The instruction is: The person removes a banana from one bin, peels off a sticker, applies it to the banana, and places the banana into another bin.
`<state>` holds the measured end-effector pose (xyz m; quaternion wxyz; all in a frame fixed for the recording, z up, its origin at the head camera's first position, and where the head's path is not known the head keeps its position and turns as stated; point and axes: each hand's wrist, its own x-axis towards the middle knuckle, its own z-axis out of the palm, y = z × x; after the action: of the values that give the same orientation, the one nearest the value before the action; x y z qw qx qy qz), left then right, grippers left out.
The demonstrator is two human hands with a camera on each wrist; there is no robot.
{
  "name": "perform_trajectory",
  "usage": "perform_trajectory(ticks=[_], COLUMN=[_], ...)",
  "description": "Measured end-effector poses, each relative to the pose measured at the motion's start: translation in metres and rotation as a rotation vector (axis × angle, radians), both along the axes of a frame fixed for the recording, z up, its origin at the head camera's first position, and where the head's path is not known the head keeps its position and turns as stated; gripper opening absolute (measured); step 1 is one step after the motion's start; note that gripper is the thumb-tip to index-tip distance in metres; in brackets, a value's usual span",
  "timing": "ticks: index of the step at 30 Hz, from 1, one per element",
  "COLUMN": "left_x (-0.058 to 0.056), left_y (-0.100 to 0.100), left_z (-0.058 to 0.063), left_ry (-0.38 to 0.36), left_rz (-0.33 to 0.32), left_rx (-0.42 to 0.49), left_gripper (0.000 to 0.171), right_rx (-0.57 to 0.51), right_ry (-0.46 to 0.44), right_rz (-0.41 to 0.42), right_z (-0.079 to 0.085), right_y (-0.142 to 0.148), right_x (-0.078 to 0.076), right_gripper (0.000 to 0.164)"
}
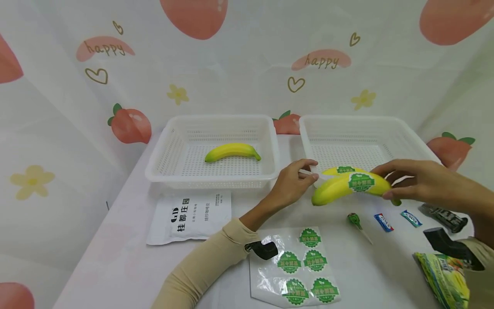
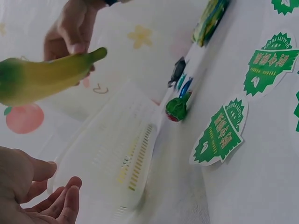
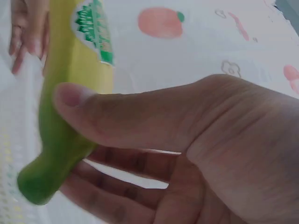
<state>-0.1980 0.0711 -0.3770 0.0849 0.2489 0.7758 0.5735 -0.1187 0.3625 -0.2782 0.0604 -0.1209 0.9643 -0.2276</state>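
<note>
In the head view my right hand holds a yellow plastic banana near its green stem end, thumb on one side and fingers on the other. A round green-and-white sticker is on its peel. Behind it shows part of another stickered banana, at the right white basket. My left hand is at that basket's near left corner, thumb and fingertips pinching its white edge. A third banana, no sticker showing, lies in the left white basket.
A sheet of green stickers lies in front, beside a white packet. To the right are a lollipop, two small wrapped candies, a dark wrapped bar and a green-yellow snack bag. A printed cloth hangs behind.
</note>
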Motion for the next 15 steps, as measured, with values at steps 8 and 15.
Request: perform_trajectory(ticks=[8,15], left_x=[-0.001,-0.001], left_y=[-0.001,0.0], left_z=[-0.001,-0.002], left_ry=[-0.015,-0.043], left_rz=[-0.003,-0.022], left_rx=[0.023,0.048], left_gripper=[0.039,0.04], right_rx=[0.044,0.05], right_ry=[0.025,-0.075], right_rz=[-0.069,-0.088], right_z=[0.026,0.026], right_y=[0.023,0.035], right_x=[-0.048,-0.092], right_gripper=[0.059,0.064])
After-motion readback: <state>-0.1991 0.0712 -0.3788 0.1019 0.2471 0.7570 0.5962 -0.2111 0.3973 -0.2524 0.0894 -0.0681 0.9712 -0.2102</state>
